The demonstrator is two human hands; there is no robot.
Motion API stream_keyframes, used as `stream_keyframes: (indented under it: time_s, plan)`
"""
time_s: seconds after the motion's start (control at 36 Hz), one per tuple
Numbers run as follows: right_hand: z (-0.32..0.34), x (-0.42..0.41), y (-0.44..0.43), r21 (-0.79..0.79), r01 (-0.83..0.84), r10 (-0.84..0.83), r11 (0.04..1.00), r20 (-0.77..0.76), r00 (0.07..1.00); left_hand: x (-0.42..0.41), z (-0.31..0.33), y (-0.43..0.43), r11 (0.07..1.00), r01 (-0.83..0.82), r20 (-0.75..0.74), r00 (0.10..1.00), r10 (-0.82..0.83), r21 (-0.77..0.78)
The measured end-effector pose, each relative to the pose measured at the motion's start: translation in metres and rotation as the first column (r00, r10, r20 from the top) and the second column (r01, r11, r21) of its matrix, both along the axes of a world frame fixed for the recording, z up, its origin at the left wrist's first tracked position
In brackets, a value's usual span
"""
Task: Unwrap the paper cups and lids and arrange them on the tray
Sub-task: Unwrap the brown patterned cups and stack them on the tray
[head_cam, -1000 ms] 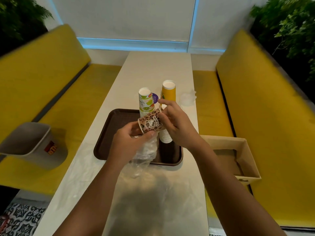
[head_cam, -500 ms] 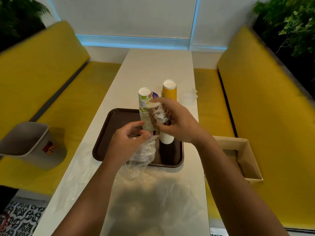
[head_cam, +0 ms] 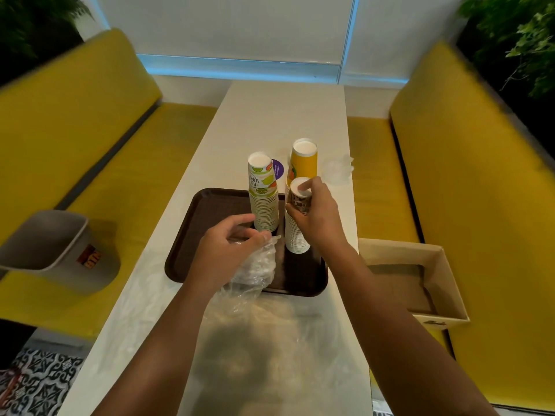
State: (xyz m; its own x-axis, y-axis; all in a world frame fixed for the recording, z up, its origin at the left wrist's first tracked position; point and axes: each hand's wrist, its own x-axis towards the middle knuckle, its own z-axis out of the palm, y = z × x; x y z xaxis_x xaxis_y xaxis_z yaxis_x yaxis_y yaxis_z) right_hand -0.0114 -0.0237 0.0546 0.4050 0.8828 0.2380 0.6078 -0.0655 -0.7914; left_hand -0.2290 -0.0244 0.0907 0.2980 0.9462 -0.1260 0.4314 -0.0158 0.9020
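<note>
From the head camera, a long pale worktop (head_cam: 270, 115) runs away between two yellow benches (head_cam: 75, 121), with a brown tray (head_cam: 210, 211) lying across its middle. Two tall stacks of upturned paper cups stand at the far side of the tray: a fruit-print stack (head_cam: 263, 199) on the left and a yellow stack (head_cam: 303, 162) on the right, close together but apart.

The right hand (head_cam: 318, 214) holds a brown patterned cup (head_cam: 297, 202) upside down, right in front of the yellow stack. Its fingers (head_cam: 306, 186) are curled round the cup, with the thumb low on the wall and a fingertip on the white base. I cannot tell whether the cup touches the stack behind it.

The left hand (head_cam: 228, 250) hangs over the near part of the tray, just in front of the fruit-print stack. Its fingers are bent narrow and pinch a crumpled clear plastic wrapper (head_cam: 255, 271), which droops across the tray's near rim onto the worktop. A larger sheet of clear plastic (head_cam: 270, 340) lies flat on the worktop close to the person.

Beyond the tray, a small purple disc (head_cam: 277, 169) shows between the two stacks, and a bundle of clear plastic (head_cam: 339, 169) sits near the right edge — too blurred to say what it holds. An open cardboard box (head_cam: 420, 280) rests on the right bench and a grey bin (head_cam: 51, 250) on the left one.
</note>
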Motion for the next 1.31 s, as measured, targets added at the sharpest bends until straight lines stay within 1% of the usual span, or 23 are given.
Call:
stream_keyframes:
  time_s: [0.06,0.11,0.17,0.22,0.28,0.31,0.36,0.42,0.47,0.53,0.61,0.67,0.72,0.75,0.78,0.83,0.89,0.92,1.0,1.08,1.14,1.19,1.31]
  plan:
    - [0.001,-0.001,-0.001,0.014,-0.022,0.021,1.000,0.051,0.998,0.001,0.001,0.000,1.000,-0.002,0.009,1.000,0.002,0.002]
    - [0.002,-0.003,-0.006,0.080,0.011,-0.018,0.997,0.083,0.996,0.001,0.003,-0.002,1.000,-0.011,0.016,1.000,0.011,0.009]
    - [0.010,-0.009,-0.018,0.182,0.081,-0.095,0.980,0.066,0.993,0.002,0.005,-0.003,1.000,-0.020,0.014,1.000,0.020,0.022]
    - [0.019,-0.018,-0.035,0.325,0.072,-0.090,0.943,0.042,0.995,0.002,0.007,-0.004,0.999,-0.024,0.005,1.000,0.024,0.033]
    - [0.023,-0.028,-0.052,0.392,-0.070,0.064,0.917,0.030,0.998,0.002,0.010,-0.006,0.999,-0.014,0.001,1.000,0.014,0.036]
    - [0.024,-0.033,-0.060,0.366,-0.176,0.175,0.914,0.037,0.984,0.002,0.011,-0.006,1.000,-0.005,0.007,1.000,0.005,0.030]
    - [0.023,-0.041,-0.072,0.209,-0.392,0.402,0.896,-0.006,0.916,0.004,0.013,-0.008,1.000,0.015,0.022,1.000,-0.015,0.009]
    - [0.017,-0.047,-0.078,0.105,-0.499,0.509,0.860,-0.113,0.853,0.006,0.015,-0.010,0.999,0.043,0.008,0.999,-0.043,0.008]
    - [0.012,-0.049,-0.083,0.120,-0.458,0.473,0.881,-0.211,0.855,0.006,0.017,-0.014,0.997,0.081,0.006,0.997,-0.081,-0.002]
    - [0.010,-0.047,-0.086,0.148,-0.380,0.407,0.913,-0.296,0.864,0.007,0.020,-0.019,0.996,0.089,0.058,0.994,-0.088,-0.009]
    - [0.009,-0.043,-0.092,0.174,-0.245,0.297,0.954,-0.428,0.854,0.002,0.030,-0.025,0.997,-0.036,0.112,0.993,0.027,0.073]
    - [0.010,-0.042,-0.096,0.195,-0.069,0.162,0.978,-0.515,0.841,-0.004,0.032,-0.025,0.980,-0.162,0.120,0.982,0.148,0.117]
    - [0.008,-0.043,-0.097,0.171,0.109,0.016,0.979,-0.603,0.798,-0.010,0.031,-0.026,0.976,-0.208,0.127,0.971,0.200,0.056]
    - [0.007,-0.044,-0.100,0.145,0.150,-0.027,0.978,-0.629,0.777,-0.011,0.029,-0.030,0.981,-0.195,0.133,0.972,0.193,0.007]
    - [0.009,-0.047,-0.103,0.127,0.145,-0.029,0.981,-0.646,0.763,-0.012,0.027,-0.033,0.985,-0.170,0.136,0.975,0.174,-0.039]
    - [0.009,-0.054,-0.109,0.101,0.037,0.038,0.994,-0.652,0.757,-0.011,0.021,-0.043,0.990,-0.112,0.165,0.979,0.124,-0.082]
    - [0.013,-0.059,-0.119,0.065,-0.070,0.095,0.995,-0.661,0.745,-0.009,0.014,-0.052,0.994,-0.085,0.188,0.978,0.095,-0.062]
    - [0.013,-0.060,-0.122,0.058,-0.088,0.104,0.994,-0.652,0.751,-0.009,0.011,-0.056,0.997,-0.077,0.175,0.981,0.081,-0.030]
    - [0.010,-0.052,-0.128,0.023,-0.045,0.049,0.999,-0.611,0.790,-0.010,0.007,-0.064,0.997,-0.062,0.112,0.992,0.056,0.051]
    - [0.016,-0.051,-0.128,-0.037,-0.045,0.019,0.998,-0.526,0.851,-0.009,0.006,-0.070,0.998,-0.040,0.106,0.994,0.034,0.055]
    - [0.015,-0.057,-0.126,-0.048,-0.067,0.033,0.997,-0.516,0.856,-0.005,0.007,-0.075,0.997,-0.048,0.112,0.993,0.041,0.063]
    - [0.012,-0.063,-0.125,-0.043,-0.084,0.052,0.996,-0.489,0.871,-0.001,0.008,-0.080,0.994,-0.075,0.098,0.993,0.067,0.078]
    - [0.007,-0.061,-0.129,-0.035,0.008,-0.023,0.999,-0.445,0.895,-0.008,0.008,-0.085,0.971,-0.186,0.110,0.979,0.170,0.152]
